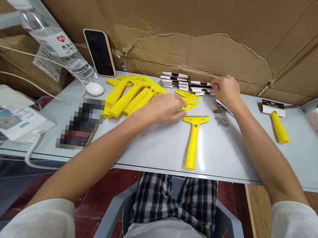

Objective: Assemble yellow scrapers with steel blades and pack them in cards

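My left hand (164, 106) is over the desk, its thumb apart from the fingers and its fingertips at a small pile of flat yellow plastic pieces (190, 95). At the back, my right hand (226, 90) has its fingers closed at the edge of a stack of folded black-and-white cards (200, 84); its fingertips are partly hidden. Between my arms a yellow scraper handle (192, 142) lies with its wide head away from me. Small screws (221, 121) lie heaped below my right hand, beside a thin metal item (224, 107) partly covered by my wrist.
Several yellow scraper handles (127, 95) are piled at left, near a second card stack (175, 80). A carded scraper (280, 126) lies right. A phone (99, 53), water bottle (55, 40), white oval object (94, 88), blurred flat item (81, 125) and cables occupy the left; cardboard (205, 24) stands behind.
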Available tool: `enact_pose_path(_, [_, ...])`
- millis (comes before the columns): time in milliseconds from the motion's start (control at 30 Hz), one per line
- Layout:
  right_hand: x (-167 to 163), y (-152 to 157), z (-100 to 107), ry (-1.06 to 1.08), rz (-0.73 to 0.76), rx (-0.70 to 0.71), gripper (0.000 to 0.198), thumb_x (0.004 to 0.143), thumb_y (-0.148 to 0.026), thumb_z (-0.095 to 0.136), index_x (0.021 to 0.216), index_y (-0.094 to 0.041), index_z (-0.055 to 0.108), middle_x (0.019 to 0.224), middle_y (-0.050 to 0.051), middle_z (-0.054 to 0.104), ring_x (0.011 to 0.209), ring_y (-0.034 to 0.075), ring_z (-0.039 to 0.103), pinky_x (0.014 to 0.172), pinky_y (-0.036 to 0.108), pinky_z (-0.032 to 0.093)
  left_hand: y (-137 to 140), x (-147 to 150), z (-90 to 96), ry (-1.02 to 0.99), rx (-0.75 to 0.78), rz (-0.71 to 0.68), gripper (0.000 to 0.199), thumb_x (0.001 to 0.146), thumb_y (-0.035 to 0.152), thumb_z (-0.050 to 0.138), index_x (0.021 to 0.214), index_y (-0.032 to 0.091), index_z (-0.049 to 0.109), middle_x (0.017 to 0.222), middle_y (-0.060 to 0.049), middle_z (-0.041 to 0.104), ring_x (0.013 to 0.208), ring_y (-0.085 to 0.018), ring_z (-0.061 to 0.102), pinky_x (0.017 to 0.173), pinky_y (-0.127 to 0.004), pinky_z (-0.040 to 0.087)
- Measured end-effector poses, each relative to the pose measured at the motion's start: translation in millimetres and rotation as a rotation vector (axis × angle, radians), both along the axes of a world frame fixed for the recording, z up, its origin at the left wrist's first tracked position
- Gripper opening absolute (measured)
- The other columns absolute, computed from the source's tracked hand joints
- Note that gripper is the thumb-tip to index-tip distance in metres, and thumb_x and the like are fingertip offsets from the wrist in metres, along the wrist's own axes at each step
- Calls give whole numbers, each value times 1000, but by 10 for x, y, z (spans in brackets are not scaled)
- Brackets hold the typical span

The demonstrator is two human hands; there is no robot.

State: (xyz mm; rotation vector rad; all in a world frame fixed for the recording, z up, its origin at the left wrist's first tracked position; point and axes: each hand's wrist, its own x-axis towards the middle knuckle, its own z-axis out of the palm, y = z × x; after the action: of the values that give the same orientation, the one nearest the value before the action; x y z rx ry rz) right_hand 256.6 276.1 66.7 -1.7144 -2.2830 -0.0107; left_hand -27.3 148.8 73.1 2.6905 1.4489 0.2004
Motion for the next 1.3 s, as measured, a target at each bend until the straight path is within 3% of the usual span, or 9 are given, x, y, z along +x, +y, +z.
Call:
enact_pose_path(133, [98, -197, 48, 56, 27, 151, 49, 112, -33, 44, 141, -17, 81, 140, 16, 74, 135, 29, 66, 117, 46, 57, 12, 3, 24, -47, 30, 32, 43, 109, 34, 56, 130, 14, 87, 134, -20, 85, 123, -41, 80, 105, -52, 60])
enact_pose_path(233, [143, -475, 71, 177, 46, 254, 51, 113, -36, 42, 138, -16, 81, 136, 16, 75, 118, 21, 71, 110, 40, 61, 42, 14, 29, -275, 1, 66, 38, 106, 33, 62, 130, 15, 86, 116, -16, 88, 108, -35, 83, 108, -50, 60])
enact_pose_path(333, [114, -819, 22, 285, 115, 329, 54, 115, -44, 39, 134, -18, 82, 131, 14, 76, 107, 15, 72, 100, 33, 64, 61, 71, 20, -722, -221, 142, 42, 108, 38, 70, 142, 16, 78, 104, -11, 87, 85, -25, 82, 96, -42, 64])
enact_pose_path(433, [62, -1104, -84, 282, 179, 375, 56, 117, -50, 38, 130, -20, 84, 130, 12, 77, 111, 15, 74, 103, 34, 65, 49, 147, 24, -1159, -562, 243, 45, 109, 55, 74, 134, 18, 73, 108, -14, 85, 74, -22, 79, 79, -38, 66])
enact_pose_path(567, [61, -1240, -216, 239, 232, 362, 56, 118, -51, 39, 123, -22, 87, 128, 12, 78, 120, 17, 74, 111, 37, 64, 28, 202, 29, -1424, -783, 300, 36, 104, 52, 80, 115, 18, 73, 111, -15, 86, 79, -21, 80, 77, -36, 67])
enact_pose_path(733, [95, -1222, -285, 286, 253, 298, 52, 114, -51, 44, 118, -23, 88, 131, 12, 77, 123, 18, 73, 114, 42, 64, 69, 190, -35, -1479, -728, 290, 11, 93, 21, 79, 97, 17, 70, 102, -9, 85, 89, -21, 82, 82, -36, 69])
enact_pose_path(867, [82, -1241, -269, 464, 254, 218, 42, 103, -49, 61, 122, -21, 86, 141, 13, 70, 119, 18, 72, 104, 38, 70, 113, 158, -100, -1380, -700, 263, 23, 83, 13, 83, 105, 14, 76, 104, -10, 86, 91, -21, 81, 93, -40, 70])
enact_pose_path(1067, [137, -1180, -236, 772, 198, -37, 66, 86, -56, 82, 139, -17, 76, 157, 15, 59, 99, 9, 69, 83, 24, 68, 109, 152, -154, -1337, -775, 265, 49, 85, 11, 85, 132, 13, 75, 105, -11, 87, 91, -24, 83, 95, -44, 71])
enact_pose_path(1300, [256, -1127, -186, 823, 276, -246, 98, 73, -69, 97, 150, -18, 65, 116, 8, 73, 95, 12, 69, 87, 29, 67, 108, 176, -192, -1369, -785, 285, 51, 86, 10, 85, 136, 14, 71, 113, -11, 88, 86, -19, 82, 98, -43, 72])
